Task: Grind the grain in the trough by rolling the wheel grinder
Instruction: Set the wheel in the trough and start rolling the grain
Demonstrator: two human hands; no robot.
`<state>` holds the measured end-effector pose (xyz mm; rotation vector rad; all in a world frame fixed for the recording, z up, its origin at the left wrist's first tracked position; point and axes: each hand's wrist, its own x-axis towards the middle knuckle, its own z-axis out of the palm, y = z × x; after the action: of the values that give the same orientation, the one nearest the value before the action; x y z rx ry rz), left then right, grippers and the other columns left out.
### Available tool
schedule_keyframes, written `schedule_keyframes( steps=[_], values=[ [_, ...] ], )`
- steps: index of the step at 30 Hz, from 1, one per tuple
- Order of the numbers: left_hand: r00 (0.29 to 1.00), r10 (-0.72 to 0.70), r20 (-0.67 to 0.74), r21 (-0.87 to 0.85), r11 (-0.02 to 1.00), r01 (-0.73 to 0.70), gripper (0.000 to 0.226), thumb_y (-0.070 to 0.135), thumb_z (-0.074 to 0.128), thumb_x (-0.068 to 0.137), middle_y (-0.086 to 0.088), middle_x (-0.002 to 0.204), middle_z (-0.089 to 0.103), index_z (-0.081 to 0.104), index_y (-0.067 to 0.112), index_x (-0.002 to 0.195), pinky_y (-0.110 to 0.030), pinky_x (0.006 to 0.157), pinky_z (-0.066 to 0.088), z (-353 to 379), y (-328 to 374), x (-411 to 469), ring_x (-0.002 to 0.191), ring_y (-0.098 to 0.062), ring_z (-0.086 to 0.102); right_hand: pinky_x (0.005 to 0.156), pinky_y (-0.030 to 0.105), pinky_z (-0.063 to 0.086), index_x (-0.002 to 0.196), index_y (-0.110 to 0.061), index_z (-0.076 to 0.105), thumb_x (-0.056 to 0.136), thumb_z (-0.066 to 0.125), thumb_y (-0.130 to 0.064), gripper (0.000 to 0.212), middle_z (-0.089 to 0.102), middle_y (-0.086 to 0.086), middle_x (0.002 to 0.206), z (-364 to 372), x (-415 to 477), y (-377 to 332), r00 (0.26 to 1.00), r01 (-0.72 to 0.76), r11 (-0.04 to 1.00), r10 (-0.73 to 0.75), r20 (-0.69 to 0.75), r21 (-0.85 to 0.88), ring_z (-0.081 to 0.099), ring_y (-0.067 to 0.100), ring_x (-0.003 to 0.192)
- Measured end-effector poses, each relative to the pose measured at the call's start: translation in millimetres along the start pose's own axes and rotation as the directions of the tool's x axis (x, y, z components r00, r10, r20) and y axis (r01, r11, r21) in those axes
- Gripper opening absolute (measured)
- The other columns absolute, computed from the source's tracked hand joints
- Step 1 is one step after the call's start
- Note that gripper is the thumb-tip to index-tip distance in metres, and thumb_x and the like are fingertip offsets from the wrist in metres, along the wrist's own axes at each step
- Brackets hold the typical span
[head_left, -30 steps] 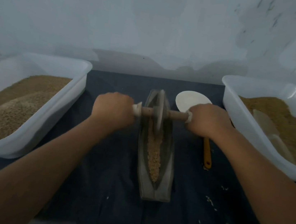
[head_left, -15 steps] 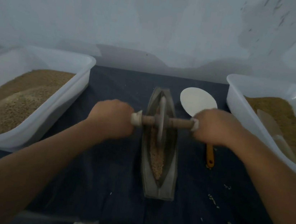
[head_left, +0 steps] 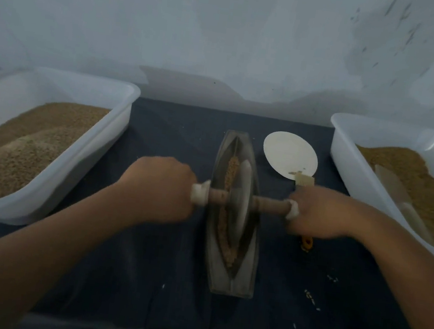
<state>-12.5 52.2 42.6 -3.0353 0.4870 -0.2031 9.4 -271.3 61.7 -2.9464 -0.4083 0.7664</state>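
Wheel's come back toward the body since a sec ago: the grey stone wheel grinder on its wooden axle (head_left: 240,195) was nr the far tip of the dark boat-shaped trough (head_left: 245,273) and now sits approx mid-length, w/ tan grain (head_left: 232,172) showing beyond it as well as in front. Left hand (head_left: 160,188) is curled tight round the left axle end, right hand (head_left: 319,213) round the right end.

Step in hand: prob the return stroke of the rolling. A good line of grain lies in the groove, so more passes look needed. Next move prob calls for even downward pressure both sides, axle kept square to the trough, rolling on to the near tip w/o riding up a wall.
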Motion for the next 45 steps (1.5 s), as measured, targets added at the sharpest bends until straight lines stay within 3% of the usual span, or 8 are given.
schedule_keyframes(
  steps=[6,15,23,26,32,36,40,45],
  values=[
    [0.984,-0.176,-0.036,-0.005,0.984,0.176,0.034,0.054,0.061,0.083,0.003,0.076,0.063,0.056,0.023,0.070,-0.036,0.070,0.053,-3.9,-8.8,91.3,0.069,-0.024,0.061,0.063,0.035,0.048,0.071,-0.030,0.053,0.091,0.051,-0.051,0.029,0.056,-0.007,0.071,-23.2,67.0,-6.9,0.759,-0.239,0.959,0.087,-0.645,-0.152,0.054,0.017,0.066],
    [0.956,0.003,0.293,-0.209,0.976,0.062,0.028,0.053,0.054,0.061,0.012,0.056,0.060,0.062,0.026,0.064,-0.024,0.048,0.041,7.2,-14.3,-1.4,0.053,-0.002,0.058,0.049,0.028,0.043,0.066,-0.026,0.062,0.065,0.059,-0.049,0.023,0.058,-0.016,0.048,-15.6,2.3,-7.7,1.000,0.022,0.994,-0.023,-0.008,-0.109,0.051,0.002,0.040],
    [0.981,-0.165,-0.101,0.040,0.985,0.170,0.041,0.062,0.056,0.083,0.005,0.076,0.061,0.056,0.023,0.070,-0.033,0.066,0.046,0.0,-7.5,95.1,0.070,-0.025,0.058,0.066,0.036,0.050,0.069,-0.032,0.049,0.090,0.052,-0.050,0.028,0.059,-0.007,0.074,-27.0,75.1,-2.9,0.776,-0.213,0.962,0.058,-0.628,-0.174,0.058,0.017,0.069],
    [0.993,-0.122,0.000,0.012,0.992,0.122,0.034,0.057,0.060,0.085,0.003,0.082,0.065,0.062,0.023,0.077,-0.034,0.068,0.049,-4.8,-7.7,92.6,0.077,-0.025,0.065,0.065,0.035,0.050,0.070,-0.030,0.054,0.091,0.052,-0.053,0.030,0.058,-0.006,0.073,-27.3,71.9,-1.0,0.834,-0.202,0.967,0.086,-0.544,-0.157,0.058,0.017,0.069],
    [0.935,0.054,0.350,-0.144,0.990,-0.003,0.026,0.048,0.056,0.060,0.007,0.058,0.061,0.061,0.023,0.065,-0.024,0.049,0.042,-9.2,-10.4,1.2,0.054,-0.006,0.059,0.043,0.021,0.037,0.066,-0.026,0.061,0.072,0.064,-0.041,0.016,0.056,-0.013,0.048,-13.5,-3.7,-8.2,0.997,0.023,0.999,-0.020,0.077,-0.035,0.048,0.002,0.040],
    [0.982,-0.013,0.188,-0.016,1.000,0.016,0.026,0.050,0.059,0.070,0.008,0.065,0.057,0.057,0.025,0.068,-0.028,0.056,0.042,-6.7,-8.0,33.9,0.061,-0.013,0.057,0.053,0.028,0.043,0.072,-0.027,0.062,0.089,0.061,-0.039,0.021,0.064,-0.007,0.064,-15.6,19.5,-9.6,0.973,-0.026,0.988,-0.010,-0.229,-0.150,0.059,0.006,0.057],
    [0.987,-0.143,-0.078,0.077,0.986,0.149,0.033,0.053,0.065,0.082,0.007,0.069,0.055,0.058,0.023,0.071,-0.032,0.063,0.044,-6.3,-4.7,98.0,0.065,-0.023,0.056,0.066,0.036,0.049,0.081,-0.029,0.062,0.097,0.048,-0.048,0.028,0.060,-0.004,0.077,-27.7,65.5,-8.8,0.806,-0.229,0.963,0.105,-0.582,-0.143,0.056,0.017,0.069],
    [0.988,-0.042,0.149,-0.092,0.994,0.056,0.023,0.047,0.066,0.078,0.005,0.079,0.065,0.060,0.025,0.073,-0.033,0.067,0.050,-2.3,-13.2,71.3,0.073,-0.021,0.064,0.061,0.033,0.050,0.077,-0.027,0.062,0.091,0.059,-0.042,0.021,0.067,-0.003,0.074,-31.1,47.8,-9.2,0.932,-0.126,0.978,0.060,-0.358,-0.164,0.063,0.013,0.067]
  ],
)
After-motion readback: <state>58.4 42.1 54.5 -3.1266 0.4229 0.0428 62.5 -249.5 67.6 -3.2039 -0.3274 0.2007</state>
